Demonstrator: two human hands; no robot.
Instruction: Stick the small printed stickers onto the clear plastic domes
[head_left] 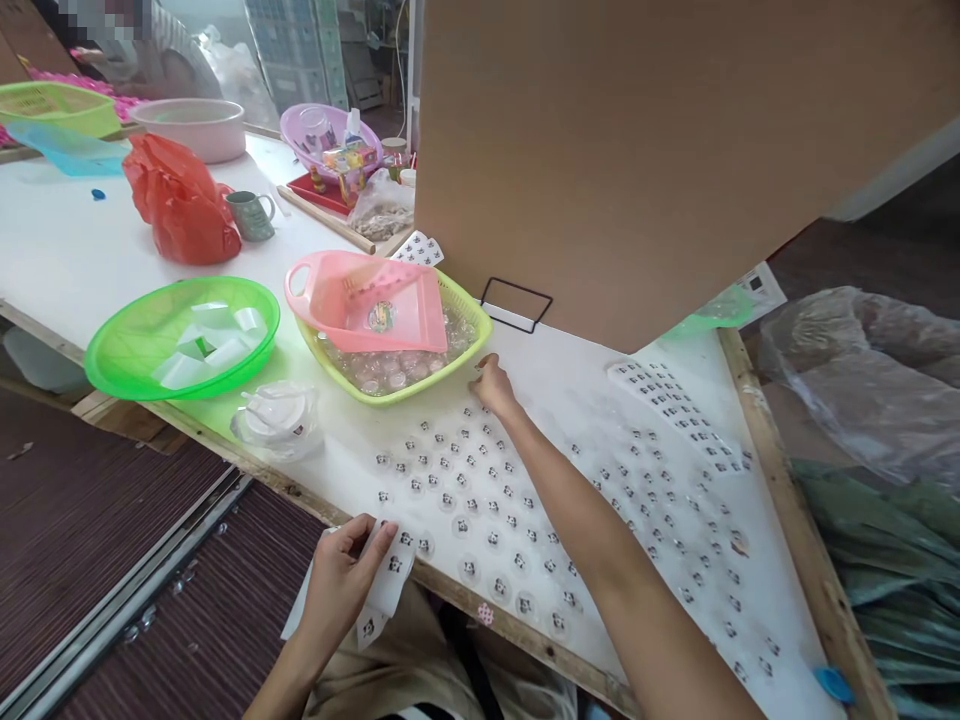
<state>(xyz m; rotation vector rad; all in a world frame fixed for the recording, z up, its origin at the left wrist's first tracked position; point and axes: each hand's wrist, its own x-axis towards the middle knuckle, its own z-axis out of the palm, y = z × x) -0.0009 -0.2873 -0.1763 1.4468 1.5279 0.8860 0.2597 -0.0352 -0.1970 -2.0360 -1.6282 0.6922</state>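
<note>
Head view, sticker strip (395,565): in your left hand (341,562), at the near edge of the surface (67,235).
Strip handling: probably light, limp, easily creased; take its margin.
Strip look: white, small black prints.
Left grip: fingers pinching the strip.
Right hand (495,388): fingers narrow beside the yellow basket (382,398); you can't tell if they hold anything.
Clear discs (493,540): likely slippery; take the rims.

A red bag (180,205) stands beside a mug (253,216), a pink basin (191,135) behind them. A stick (328,220) lies near a red tray (319,196) and a purple basin (291,140). Right of the cardboard (645,150), crumpled plastic (862,375) lies near green sheeting (892,580).
</note>
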